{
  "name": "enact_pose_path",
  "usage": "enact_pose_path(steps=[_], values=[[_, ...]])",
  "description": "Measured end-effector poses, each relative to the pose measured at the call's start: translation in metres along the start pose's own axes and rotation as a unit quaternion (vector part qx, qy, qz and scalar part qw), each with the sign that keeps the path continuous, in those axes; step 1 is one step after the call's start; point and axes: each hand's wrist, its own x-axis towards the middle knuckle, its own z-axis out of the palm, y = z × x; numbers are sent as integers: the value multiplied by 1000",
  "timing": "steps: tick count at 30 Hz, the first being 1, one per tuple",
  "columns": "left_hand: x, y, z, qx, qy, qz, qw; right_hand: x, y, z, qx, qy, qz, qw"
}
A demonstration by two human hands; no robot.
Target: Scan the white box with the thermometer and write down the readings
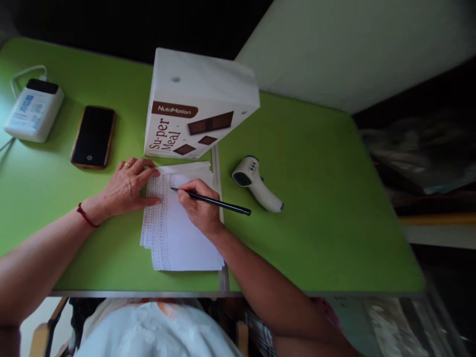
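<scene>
A stack of white paper sheets (186,243) covered with rows of small writing lies on the green table (316,208). My right hand (199,206) grips a black pen (219,202), its tip touching the upper part of the top sheet. My left hand (128,186), with a ring and a red wrist string, lies flat on the left edge of the paper, fingers spread. A white NutriMotion Su-per Meal box (197,106) stands just beyond the sheets.
A black phone (92,136) and a white power bank (34,109) with a cable lie at the left. A white infrared thermometer (256,183) rests right of the paper. A seam runs down the table's middle; its front edge is near my body.
</scene>
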Motion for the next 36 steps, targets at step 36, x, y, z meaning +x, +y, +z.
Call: enact_pose_path(steps=[36], values=[[0,1,-1,10,6,11,1000,1,8,2,-68,32,-139,987]])
